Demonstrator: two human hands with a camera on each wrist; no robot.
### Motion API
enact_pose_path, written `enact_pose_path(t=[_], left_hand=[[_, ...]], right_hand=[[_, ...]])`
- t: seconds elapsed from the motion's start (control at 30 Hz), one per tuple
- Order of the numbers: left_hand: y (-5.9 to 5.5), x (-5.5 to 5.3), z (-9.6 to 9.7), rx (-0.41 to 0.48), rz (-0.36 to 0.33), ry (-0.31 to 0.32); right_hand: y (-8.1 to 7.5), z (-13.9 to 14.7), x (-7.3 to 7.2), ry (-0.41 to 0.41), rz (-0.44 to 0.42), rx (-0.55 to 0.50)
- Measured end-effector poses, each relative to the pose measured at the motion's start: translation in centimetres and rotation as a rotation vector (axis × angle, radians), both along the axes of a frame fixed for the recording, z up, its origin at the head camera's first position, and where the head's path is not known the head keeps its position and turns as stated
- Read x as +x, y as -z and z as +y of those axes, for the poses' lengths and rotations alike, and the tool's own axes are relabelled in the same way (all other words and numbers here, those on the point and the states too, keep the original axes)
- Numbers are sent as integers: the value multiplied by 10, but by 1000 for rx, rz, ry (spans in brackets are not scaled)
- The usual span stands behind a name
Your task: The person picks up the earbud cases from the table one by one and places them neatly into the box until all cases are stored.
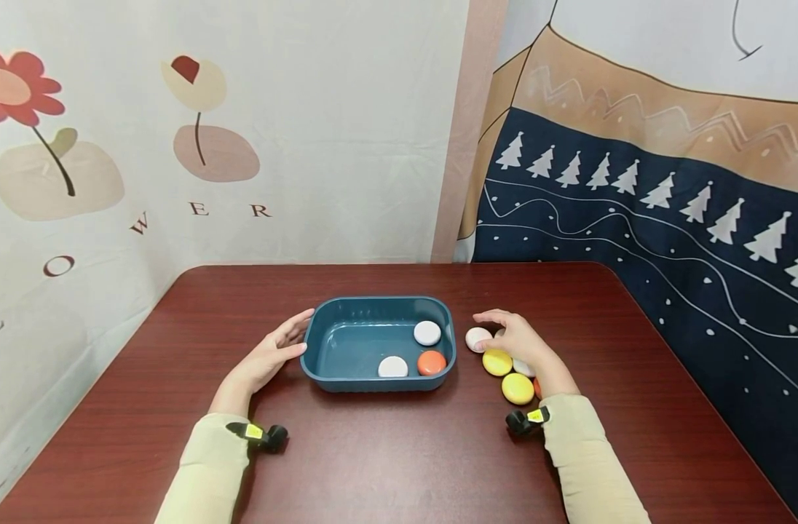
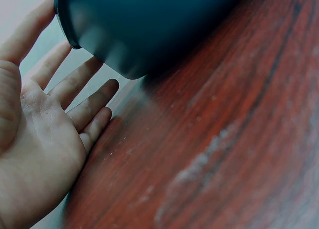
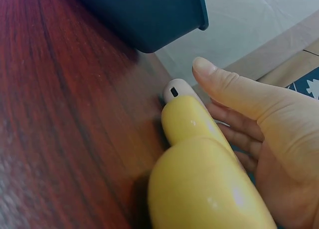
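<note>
Fingers spread, the left hand touches a tub; the right hand, parted and empty, hovers at a white disc.

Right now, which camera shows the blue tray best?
The head view: it shows the blue tray nearly whole, rim and inside. The left wrist view catches only part of its outer side and rim, cut off at the top; the right wrist view likewise.

Teal bin upright w/ 3 discs; wht disc beside.
</note>
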State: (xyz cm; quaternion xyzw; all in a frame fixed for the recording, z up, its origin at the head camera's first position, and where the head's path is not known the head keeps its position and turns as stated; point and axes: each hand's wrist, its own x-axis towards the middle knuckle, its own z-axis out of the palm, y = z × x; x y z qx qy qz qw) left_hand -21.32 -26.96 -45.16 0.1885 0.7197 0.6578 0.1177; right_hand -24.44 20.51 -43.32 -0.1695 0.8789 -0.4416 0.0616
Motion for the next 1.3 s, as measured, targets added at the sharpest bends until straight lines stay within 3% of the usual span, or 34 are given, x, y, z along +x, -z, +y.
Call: enact_pose_path(t=[0.63, 1.3], left_hand=[[3, -1, -2, 0, 5, 5], [2, -1, -1, -5, 8, -3]], right_hand=[[3, -3, 2, 7, -2, 67], [4, -4, 3, 2, 1, 9]])
